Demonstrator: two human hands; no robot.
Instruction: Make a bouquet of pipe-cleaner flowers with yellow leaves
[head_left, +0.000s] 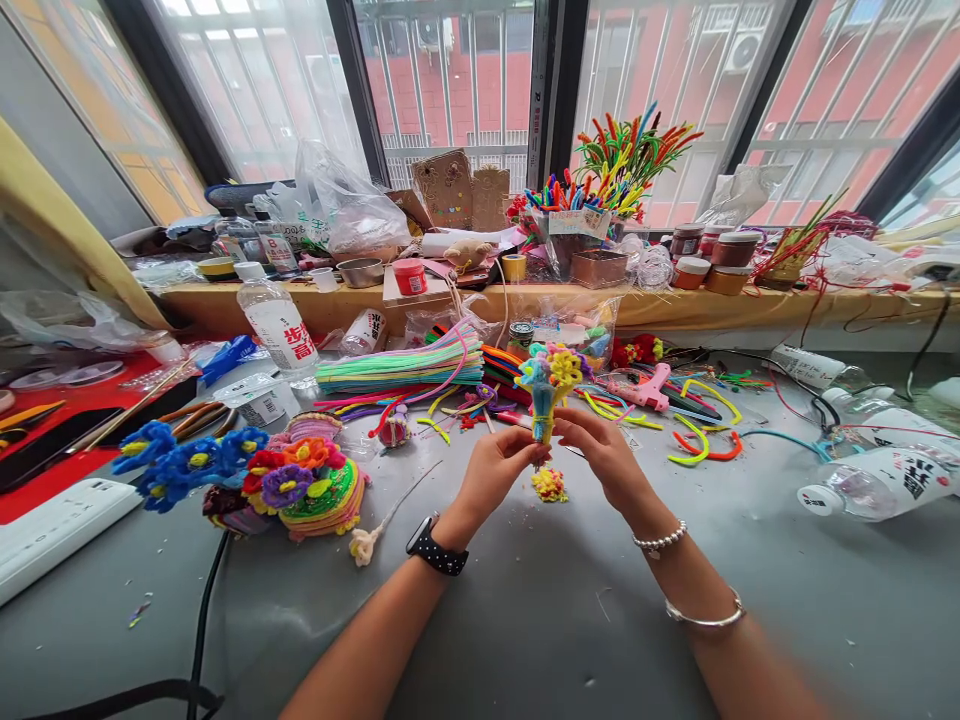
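A small bouquet of fuzzy pipe-cleaner flowers (pixel 543 392), yellow on the right and blue on the left, stands upright between my hands above the table. My left hand (pixel 496 468) pinches its lower end. From the right, the bent fingertips of my right hand (pixel 602 452) close on its side. A yellow-and-red fuzzy clump (pixel 550 486) shows just below the bouquet. Left of my hands, a pale flower on a thin stem (pixel 363 546) lies on the table. Farther left are blue pipe-cleaner flowers (pixel 196 462) and a round green-and-pink piece with flowers (pixel 319 495).
Behind my hands lies a bundle of pastel pipe cleaners (pixel 401 368), with a pink glue gun (pixel 649 390) to its right. Plastic bottles (pixel 885 485) lie at the right. A white power strip (pixel 64 530) and black cable (pixel 206 625) are at the left.
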